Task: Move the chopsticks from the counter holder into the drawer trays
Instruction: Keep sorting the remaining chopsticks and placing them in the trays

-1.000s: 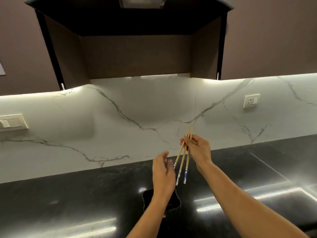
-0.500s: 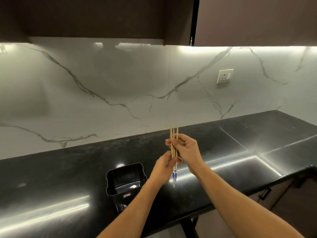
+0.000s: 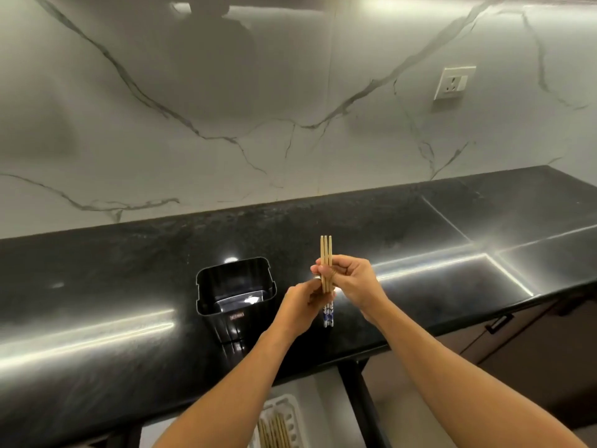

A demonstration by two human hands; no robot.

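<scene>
Three wooden chopsticks (image 3: 326, 250) with blue-and-white patterned lower ends stand upright as a tight bundle above the black counter. My right hand (image 3: 353, 281) grips them around the middle. My left hand (image 3: 300, 303) closes on the same bundle just below, from the left. The black plastic holder (image 3: 235, 294) stands on the counter to the left of my hands and looks empty inside. Below the counter edge, a white slotted drawer tray (image 3: 290, 415) holds several wooden chopsticks (image 3: 274, 431), partly hidden by my left forearm.
The glossy black counter (image 3: 452, 240) runs along a white marble backsplash with a wall socket (image 3: 454, 82) at the upper right. A dark cabinet front with a black handle (image 3: 499, 323) lies under the counter at right. A black drawer divider (image 3: 358, 392) runs beside the tray.
The view has tilted down, bringing the open drawer tray into sight. The chopsticks, splayed a second ago, are now gathered parallel and upright. My left hand has come in and closed on them.
</scene>
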